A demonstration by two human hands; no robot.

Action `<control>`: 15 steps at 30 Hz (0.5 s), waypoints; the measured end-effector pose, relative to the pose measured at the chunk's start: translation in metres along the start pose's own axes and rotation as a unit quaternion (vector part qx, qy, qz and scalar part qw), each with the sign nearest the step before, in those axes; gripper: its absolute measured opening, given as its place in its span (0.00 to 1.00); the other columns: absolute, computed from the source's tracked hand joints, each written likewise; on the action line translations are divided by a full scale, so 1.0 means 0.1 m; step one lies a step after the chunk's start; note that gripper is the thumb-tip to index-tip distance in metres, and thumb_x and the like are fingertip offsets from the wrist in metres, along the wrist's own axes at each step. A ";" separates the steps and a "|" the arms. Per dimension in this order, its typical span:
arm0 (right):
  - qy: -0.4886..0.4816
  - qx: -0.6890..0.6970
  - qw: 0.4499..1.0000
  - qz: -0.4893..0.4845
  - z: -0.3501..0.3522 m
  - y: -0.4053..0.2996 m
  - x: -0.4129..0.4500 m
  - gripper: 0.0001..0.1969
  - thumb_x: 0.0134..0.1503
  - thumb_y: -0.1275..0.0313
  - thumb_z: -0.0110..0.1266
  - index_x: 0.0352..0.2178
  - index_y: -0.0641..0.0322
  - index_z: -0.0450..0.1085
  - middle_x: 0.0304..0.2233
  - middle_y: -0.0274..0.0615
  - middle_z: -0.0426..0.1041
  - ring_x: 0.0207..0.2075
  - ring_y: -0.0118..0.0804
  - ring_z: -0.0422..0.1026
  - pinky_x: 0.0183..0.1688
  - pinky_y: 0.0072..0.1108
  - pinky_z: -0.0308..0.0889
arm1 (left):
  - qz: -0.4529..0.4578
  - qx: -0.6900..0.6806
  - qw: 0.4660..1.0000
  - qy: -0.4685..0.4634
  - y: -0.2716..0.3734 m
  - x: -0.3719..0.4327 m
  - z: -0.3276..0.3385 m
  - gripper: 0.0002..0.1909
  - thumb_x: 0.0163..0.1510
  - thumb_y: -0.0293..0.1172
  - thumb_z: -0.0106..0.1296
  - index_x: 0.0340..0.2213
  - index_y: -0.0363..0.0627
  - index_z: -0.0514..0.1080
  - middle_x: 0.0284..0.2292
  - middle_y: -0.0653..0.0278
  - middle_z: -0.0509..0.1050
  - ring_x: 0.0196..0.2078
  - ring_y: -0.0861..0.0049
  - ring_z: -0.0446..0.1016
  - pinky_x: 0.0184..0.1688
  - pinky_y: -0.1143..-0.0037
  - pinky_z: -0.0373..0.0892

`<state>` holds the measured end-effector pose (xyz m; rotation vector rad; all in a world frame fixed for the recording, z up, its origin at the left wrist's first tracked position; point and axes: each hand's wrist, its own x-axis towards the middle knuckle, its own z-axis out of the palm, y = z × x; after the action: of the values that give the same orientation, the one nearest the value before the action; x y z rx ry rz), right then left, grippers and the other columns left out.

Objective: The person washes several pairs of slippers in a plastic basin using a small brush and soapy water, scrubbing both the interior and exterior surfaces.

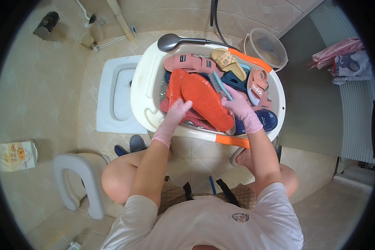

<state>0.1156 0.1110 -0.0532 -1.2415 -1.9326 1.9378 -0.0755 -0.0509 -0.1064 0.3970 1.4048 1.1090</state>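
Both my hands wear pink rubber gloves over a white plastic tub [143,75] full of slippers. My left hand [178,111] grips the near left part of a pair of red-orange slippers [206,100], whose wet sole faces up. In my right hand [239,104] is a light-blue scrubbing brush [220,85], its grey bristles turned left, beside the red-orange sole. Pink slide sandals [178,63], a yellow slipper [229,62], a pink sandal with a white sole [257,86] and a dark-blue slipper [266,121] lie around them. The fingers under the slippers are partly hidden.
A grey shower head [170,42] rests on the tub's far rim. A translucent bucket [281,64] stands at the tub's far right. To the left are a squat toilet [104,93] and a grey-rimmed commode seat [98,187]. Slippers [137,143] lie on the tiled floor near my left knee.
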 end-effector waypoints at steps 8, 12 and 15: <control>0.037 -0.475 0.861 -0.180 0.38 0.43 0.20 0.29 0.52 0.67 0.50 0.55 0.38 0.54 0.49 0.51 0.64 0.48 0.52 0.65 0.50 0.30 0.60 | 0.020 -0.032 0.994 0.099 0.06 -0.19 -0.09 0.31 0.47 0.31 0.56 0.51 0.36 0.58 0.44 0.59 0.69 0.41 0.75 0.70 0.43 0.77 0.66; 0.179 -0.254 0.947 -0.078 0.38 0.37 -0.05 0.25 0.54 0.60 0.46 0.54 0.38 0.55 0.50 0.51 0.63 0.51 0.51 0.61 0.51 0.32 0.58 | 0.069 -0.141 0.974 0.164 -0.08 -0.40 -0.16 0.22 0.48 0.30 0.55 0.45 0.37 0.65 0.40 0.60 0.71 0.40 0.76 0.71 0.42 0.77 0.68; 0.211 -0.337 0.917 -0.018 0.28 0.43 -0.43 0.21 0.56 0.61 0.41 0.53 0.38 0.57 0.43 0.48 0.68 0.42 0.49 0.69 0.42 0.33 0.64 | 0.064 -0.242 0.933 0.260 -0.15 -0.66 -0.17 0.19 0.50 0.29 0.51 0.44 0.39 0.65 0.41 0.59 0.71 0.41 0.73 0.72 0.42 0.74 0.71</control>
<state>0.1456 0.0551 -0.0769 -1.5804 -2.4015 0.8600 -0.0722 -0.1168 -0.0841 -0.1826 1.4980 1.7001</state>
